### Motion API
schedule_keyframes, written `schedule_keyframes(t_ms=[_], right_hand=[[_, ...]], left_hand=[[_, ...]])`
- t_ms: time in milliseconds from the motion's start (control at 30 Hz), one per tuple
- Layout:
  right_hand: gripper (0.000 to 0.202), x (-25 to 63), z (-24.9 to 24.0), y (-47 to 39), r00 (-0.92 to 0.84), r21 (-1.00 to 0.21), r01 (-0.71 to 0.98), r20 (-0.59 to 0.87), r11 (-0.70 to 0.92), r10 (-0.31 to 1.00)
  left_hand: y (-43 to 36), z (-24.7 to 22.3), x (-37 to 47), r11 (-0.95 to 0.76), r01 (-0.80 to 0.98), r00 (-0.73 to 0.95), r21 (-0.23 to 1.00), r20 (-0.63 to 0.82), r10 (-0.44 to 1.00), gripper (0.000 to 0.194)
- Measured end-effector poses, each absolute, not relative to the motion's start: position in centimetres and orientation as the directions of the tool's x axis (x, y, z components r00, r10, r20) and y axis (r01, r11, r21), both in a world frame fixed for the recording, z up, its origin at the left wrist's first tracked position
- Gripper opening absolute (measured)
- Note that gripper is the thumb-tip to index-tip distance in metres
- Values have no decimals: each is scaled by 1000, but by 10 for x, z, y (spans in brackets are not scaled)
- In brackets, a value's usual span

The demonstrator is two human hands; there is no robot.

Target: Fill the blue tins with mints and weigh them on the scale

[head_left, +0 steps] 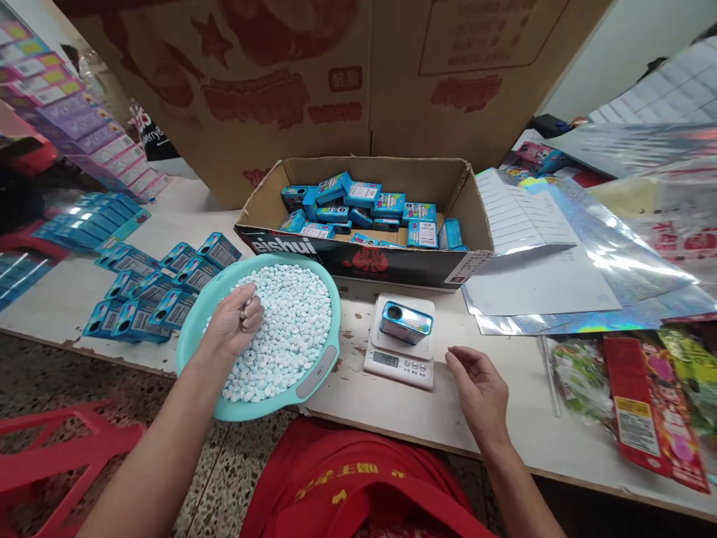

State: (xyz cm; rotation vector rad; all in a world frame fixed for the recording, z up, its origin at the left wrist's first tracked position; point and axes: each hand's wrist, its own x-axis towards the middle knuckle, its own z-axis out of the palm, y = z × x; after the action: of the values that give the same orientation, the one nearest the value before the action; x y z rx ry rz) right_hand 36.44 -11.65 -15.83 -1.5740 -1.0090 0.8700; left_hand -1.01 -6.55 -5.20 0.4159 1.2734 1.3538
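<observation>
My left hand (240, 320) is curled closed above a turquoise bowl (197, 373), with white candies showing between its fingers. Small white and pale-blue candies (296, 314) fill the bowl. To its right a white digital scale (415, 371) carries a blue metal tin (406, 321) lying on its pan; the tin's end has a dark round opening. The lit display looks like 14.97, though its decimal point is hard to make out. My right hand (482, 385) rests beside the scale, fingers loosely bent and apart from the thumb, holding nothing and not touching the scale.
Behind the scale, an open cardboard box (414, 265) holds several blue tins (364, 194). More tins (149, 314) stand left of the bowl. Shiny sheets (560, 321) and candy packets (638, 403) lie at right. A red stool (67, 448) stands at lower left.
</observation>
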Motion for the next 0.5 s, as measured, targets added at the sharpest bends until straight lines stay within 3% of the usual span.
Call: schedule_keyframes(t_ms=[133, 233, 333, 500], right_hand=[[41, 372, -159, -122, 411, -975, 167, -67, -148, 909], [41, 378, -161, -126, 417, -970, 176, -80, -167, 905], [42, 380, -163, -129, 416, -963, 193, -92, -187, 905], [44, 376, -164, -134, 418, -953, 199, -129, -229, 899]], left_hand=[[-71, -40, -13, 284, -546, -217, 788, -461, 860, 25], [-75, -36, -16, 248, -617, -229, 747, -471, 852, 34], [-75, -40, -17, 313, -654, -226, 688, -574, 787, 40], [-72, -43, -12, 220, -647, -353, 730, -542, 763, 31]])
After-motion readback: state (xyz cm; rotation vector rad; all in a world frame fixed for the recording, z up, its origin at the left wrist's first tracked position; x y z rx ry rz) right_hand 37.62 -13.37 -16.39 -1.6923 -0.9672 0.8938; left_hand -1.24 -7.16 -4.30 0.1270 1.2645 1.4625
